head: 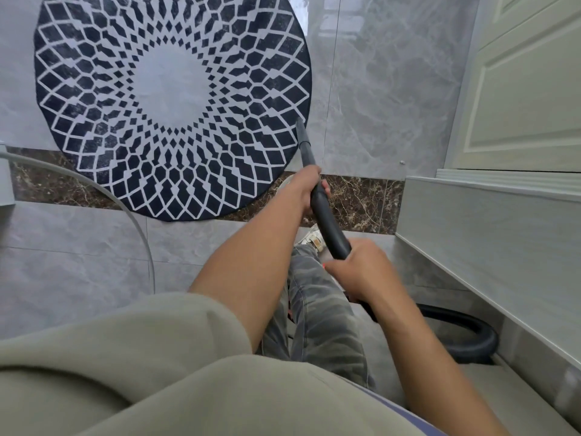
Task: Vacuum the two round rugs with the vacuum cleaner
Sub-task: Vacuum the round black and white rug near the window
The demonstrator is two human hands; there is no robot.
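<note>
A round rug (169, 99) with a dark blue and white diamond pattern lies on the grey tiled floor, filling the upper left. The dark vacuum wand (317, 196) slants up from my hands, and its narrow nozzle tip (300, 124) touches the rug's right edge. My left hand (306, 191) grips the wand higher up, close to the rug. My right hand (361, 272) grips the wand lower down, near my leg. The black hose (465, 335) curls behind my right arm at the lower right. Only one rug is in view.
A white panelled door (528, 89) and a pale ledge or cabinet top (487, 234) stand on the right. A strip of brown marble tile (361, 199) crosses the floor under the rug's near edge. A thin curved white bar (138, 228) arcs at the left.
</note>
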